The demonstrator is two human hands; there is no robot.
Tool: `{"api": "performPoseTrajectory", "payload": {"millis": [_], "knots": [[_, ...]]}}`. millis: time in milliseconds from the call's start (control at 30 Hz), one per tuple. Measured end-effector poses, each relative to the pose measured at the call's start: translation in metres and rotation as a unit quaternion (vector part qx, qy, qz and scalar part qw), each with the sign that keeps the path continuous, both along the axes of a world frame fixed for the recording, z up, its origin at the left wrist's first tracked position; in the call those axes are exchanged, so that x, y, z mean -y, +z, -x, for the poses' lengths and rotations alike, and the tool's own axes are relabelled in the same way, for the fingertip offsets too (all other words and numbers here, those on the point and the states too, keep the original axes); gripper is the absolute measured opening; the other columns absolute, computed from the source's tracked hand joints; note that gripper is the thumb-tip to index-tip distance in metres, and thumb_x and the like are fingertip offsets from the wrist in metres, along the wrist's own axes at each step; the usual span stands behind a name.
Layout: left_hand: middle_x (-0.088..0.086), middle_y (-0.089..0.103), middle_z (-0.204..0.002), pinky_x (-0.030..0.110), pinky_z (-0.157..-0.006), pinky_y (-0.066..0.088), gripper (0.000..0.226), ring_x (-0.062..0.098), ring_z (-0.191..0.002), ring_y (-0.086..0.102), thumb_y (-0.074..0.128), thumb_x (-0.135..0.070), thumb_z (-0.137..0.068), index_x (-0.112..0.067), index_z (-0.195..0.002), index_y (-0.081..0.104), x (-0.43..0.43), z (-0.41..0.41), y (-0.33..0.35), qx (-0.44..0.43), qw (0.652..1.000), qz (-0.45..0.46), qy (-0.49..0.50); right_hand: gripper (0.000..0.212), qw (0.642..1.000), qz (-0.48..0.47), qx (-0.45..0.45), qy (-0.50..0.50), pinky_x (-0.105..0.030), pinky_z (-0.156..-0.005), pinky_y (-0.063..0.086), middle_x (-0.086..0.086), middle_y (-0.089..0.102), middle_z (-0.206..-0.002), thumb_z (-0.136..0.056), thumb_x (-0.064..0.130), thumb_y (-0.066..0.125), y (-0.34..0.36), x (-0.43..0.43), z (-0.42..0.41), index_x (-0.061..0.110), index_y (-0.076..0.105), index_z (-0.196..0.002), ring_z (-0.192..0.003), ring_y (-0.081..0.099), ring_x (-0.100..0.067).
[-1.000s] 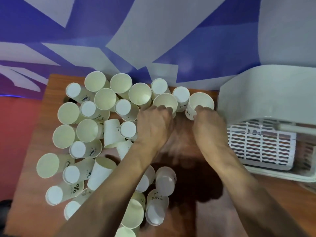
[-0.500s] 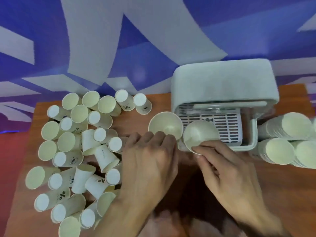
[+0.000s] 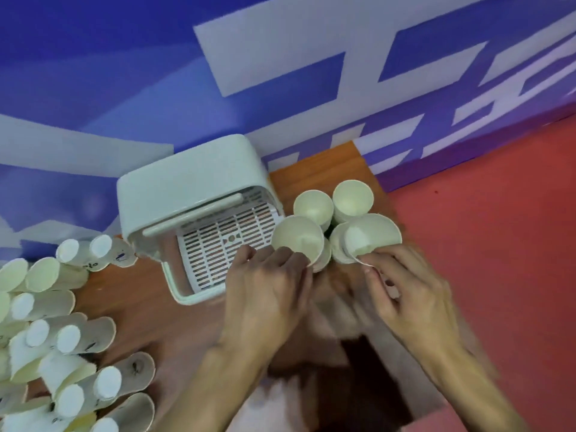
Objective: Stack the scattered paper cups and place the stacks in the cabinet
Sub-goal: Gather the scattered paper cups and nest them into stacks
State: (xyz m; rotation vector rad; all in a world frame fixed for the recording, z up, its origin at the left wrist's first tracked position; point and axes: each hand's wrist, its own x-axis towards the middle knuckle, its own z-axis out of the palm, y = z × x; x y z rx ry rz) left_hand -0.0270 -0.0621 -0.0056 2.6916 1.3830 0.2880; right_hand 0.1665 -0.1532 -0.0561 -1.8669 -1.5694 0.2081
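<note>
My left hand (image 3: 268,294) grips a cream paper cup (image 3: 297,240) by its lower body, mouth facing up and toward me. My right hand (image 3: 408,294) pinches the rim of a second paper cup (image 3: 372,233), tilted with its mouth toward me. Both cups are held over the right end of the wooden table (image 3: 149,294), just in front of two stacks of cups (image 3: 352,199) standing there. A small white cabinet (image 3: 190,185) with a slatted white tray (image 3: 224,244) stands open to the left of my hands. Scattered cups (image 3: 62,338) lie on their sides at far left.
A blue and white patterned wall (image 3: 280,73) runs behind the table. Red floor (image 3: 498,244) lies beyond the table's right edge. The cabinet's tray juts forward toward my left hand.
Both hands lifted one cup each from the scattered pile and carried them right, past the cabinet, to the stacks at the table's right end. The view swung right with them.
</note>
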Motion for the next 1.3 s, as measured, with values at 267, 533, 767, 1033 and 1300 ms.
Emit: {"api": "performPoseTrajectory", "payload": {"millis": [267,533,767,1033,1300], "knots": [[-0.004,0.06,-0.067,0.038,-0.062,0.038,0.02,0.024,-0.062,0.056,0.056,-0.03,-0.089,-0.025,-0.071,0.061,0.0,-0.038,-0.046,-0.05,0.999,0.01,-0.01,0.016,0.998,0.008,-0.038,0.039,-0.042,-0.064,0.056,0.009,0.065,-0.104,-0.096,0.02,0.06,-0.054,-0.015,-0.037,0.02,0.074,-0.105,-0.095,0.066,-0.017],[-0.005,0.061,-0.069,0.036,-0.066,0.038,0.012,0.022,-0.064,0.059,0.062,-0.033,-0.082,-0.026,-0.074,0.064,-0.005,-0.048,-0.067,-0.11,0.993,0.051,0.005,0.025,0.993,0.094,0.007,0.075,-0.035,-0.061,0.057,0.015,0.065,-0.111,-0.089,0.042,0.061,-0.074,-0.031,-0.052,0.032,0.071,-0.109,-0.096,0.068,-0.015],[-0.005,0.058,-0.063,0.034,-0.067,0.034,0.017,0.021,-0.064,0.055,0.076,-0.025,-0.077,-0.025,-0.067,0.062,-0.007,-0.049,-0.096,-0.131,0.988,0.075,-0.027,0.012,0.987,0.126,-0.004,0.101,-0.026,-0.06,0.05,0.021,0.065,-0.098,-0.091,0.036,0.065,-0.077,-0.037,-0.052,0.037,0.073,-0.1,-0.091,0.063,-0.003],[-0.006,0.063,-0.077,0.035,-0.077,0.038,0.008,0.019,-0.077,0.059,0.065,-0.035,-0.084,-0.028,-0.084,0.065,-0.001,-0.049,-0.091,-0.131,0.985,0.108,-0.025,0.014,0.986,0.138,0.027,0.087,-0.02,-0.053,0.046,0.02,0.07,-0.1,-0.09,0.037,0.064,-0.051,-0.037,-0.042,0.036,0.076,-0.097,-0.08,0.071,-0.006],[-0.004,0.064,-0.075,0.035,-0.072,0.039,0.009,0.02,-0.069,0.057,0.062,-0.031,-0.082,-0.024,-0.078,0.064,-0.015,0.038,-0.06,-0.014,0.998,0.04,0.053,0.017,0.984,0.039,0.017,0.175,-0.021,-0.068,0.053,0.013,0.072,-0.103,-0.091,0.026,0.063,-0.015,-0.063,0.072,0.021,0.078,-0.096,-0.082,0.071,-0.01]]}}
